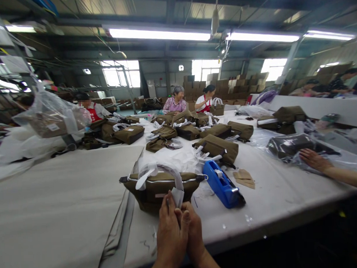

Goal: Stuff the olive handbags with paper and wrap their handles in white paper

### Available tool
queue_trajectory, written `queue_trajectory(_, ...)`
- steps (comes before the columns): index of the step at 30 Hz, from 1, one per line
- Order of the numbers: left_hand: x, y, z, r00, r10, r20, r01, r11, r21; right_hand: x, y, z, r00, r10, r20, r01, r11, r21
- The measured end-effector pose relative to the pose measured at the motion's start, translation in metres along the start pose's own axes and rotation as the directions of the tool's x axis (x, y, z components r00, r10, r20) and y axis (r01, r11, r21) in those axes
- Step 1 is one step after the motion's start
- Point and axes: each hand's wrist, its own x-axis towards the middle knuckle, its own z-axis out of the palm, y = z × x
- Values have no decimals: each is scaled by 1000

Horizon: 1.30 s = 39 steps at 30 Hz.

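Note:
An olive-green bag [157,188] lies on the white table [274,193] right in front of me, its handle wrapped in white paper [164,171]. My left hand [169,232] and my right hand [193,231] are pressed together at the near end of that wrapped handle, fingers pinched on the paper wrapping. A blue tape dispenser [223,184] sits just right of the bag.
Several more olive bags [217,147] lie across the table's middle and far end. A co-worker's hand [314,159] rests on a plastic-bagged bag [293,145] at the right. Other people sit at the far end. A grey cloth [66,208] covers the left.

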Motion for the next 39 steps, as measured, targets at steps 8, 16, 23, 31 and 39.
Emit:
queue_trajectory(8,24,-19,-35,944,-158,289,296,792,-534,11,0,-5,954,254,161,-293,908,300)
queue_trajectory(16,26,-10,-34,885,-214,413,425,732,-532,14,-2,-11,943,287,170,-324,908,266)
queue_trajectory(23,26,-3,-30,875,-242,420,451,724,-522,33,-13,-28,976,216,12,-216,969,121)
queue_trajectory(31,26,-7,-28,851,-301,430,496,729,-472,45,-16,-29,975,219,41,-221,975,36)
queue_trajectory(39,32,-7,-32,825,-345,447,539,717,-442,76,-12,-168,954,-52,-296,-75,913,-402)
